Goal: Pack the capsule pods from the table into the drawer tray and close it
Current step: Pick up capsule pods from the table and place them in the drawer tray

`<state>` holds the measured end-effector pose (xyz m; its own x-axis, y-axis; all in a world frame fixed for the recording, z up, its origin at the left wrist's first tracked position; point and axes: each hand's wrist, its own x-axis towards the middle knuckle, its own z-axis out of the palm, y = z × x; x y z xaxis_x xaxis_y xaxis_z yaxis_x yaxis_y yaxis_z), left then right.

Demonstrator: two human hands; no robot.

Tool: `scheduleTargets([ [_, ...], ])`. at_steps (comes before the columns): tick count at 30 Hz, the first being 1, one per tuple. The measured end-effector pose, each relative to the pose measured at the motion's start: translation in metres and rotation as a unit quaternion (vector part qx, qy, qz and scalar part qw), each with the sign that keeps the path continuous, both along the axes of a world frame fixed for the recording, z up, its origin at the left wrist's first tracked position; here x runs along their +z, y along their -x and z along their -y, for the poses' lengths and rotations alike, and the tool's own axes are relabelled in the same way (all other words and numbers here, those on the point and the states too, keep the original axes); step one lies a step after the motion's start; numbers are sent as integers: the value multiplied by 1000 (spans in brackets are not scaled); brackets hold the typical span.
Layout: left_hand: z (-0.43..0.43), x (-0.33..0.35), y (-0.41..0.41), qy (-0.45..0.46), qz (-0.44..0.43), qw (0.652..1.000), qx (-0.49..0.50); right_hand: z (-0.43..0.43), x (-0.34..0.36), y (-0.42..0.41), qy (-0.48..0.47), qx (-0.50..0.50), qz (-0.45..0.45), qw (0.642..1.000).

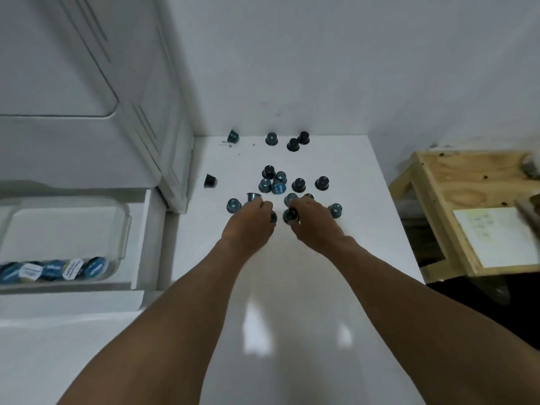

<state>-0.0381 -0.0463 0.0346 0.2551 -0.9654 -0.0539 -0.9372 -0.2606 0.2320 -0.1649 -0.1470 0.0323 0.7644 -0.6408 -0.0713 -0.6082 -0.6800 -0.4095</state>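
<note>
Left hand (pixel 250 226) and right hand (pixel 314 226) curl fingers round pods (pixel 290 216); drawer tray (pixel 126 229) holds a row.

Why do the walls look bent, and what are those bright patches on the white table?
Head view: the wide-angle lens bows the cabinet edges; the patches on the table are glare; the right edge by the wooden frame is blurred.

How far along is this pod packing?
Early on. One row of pods already lies in the clear tray of the open drawer. The left hand grips one pod, the right hand another pod, on the white table. Over a dozen loose pods lie there, and the drawer is not yet closed.
</note>
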Motion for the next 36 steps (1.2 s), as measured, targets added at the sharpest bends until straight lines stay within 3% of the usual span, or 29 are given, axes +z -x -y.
scheduleTargets([
  [4, -32, 34, 12, 55, -16, 997, 56, -26, 33, 9, 13, 8, 20, 1000],
  [18, -212, 137, 43, 144, 80, 974, 156, -172, 127, 27, 87, 91, 98, 987],
  [28, -335, 173, -3, 185, 95, 951, 229, -288, 171, -35, 104, 140, 145, 974],
  [36, -446, 178, -72, 218, 91, 948, 213, -396, 167, -102, 131, 173, 185, 958],
])
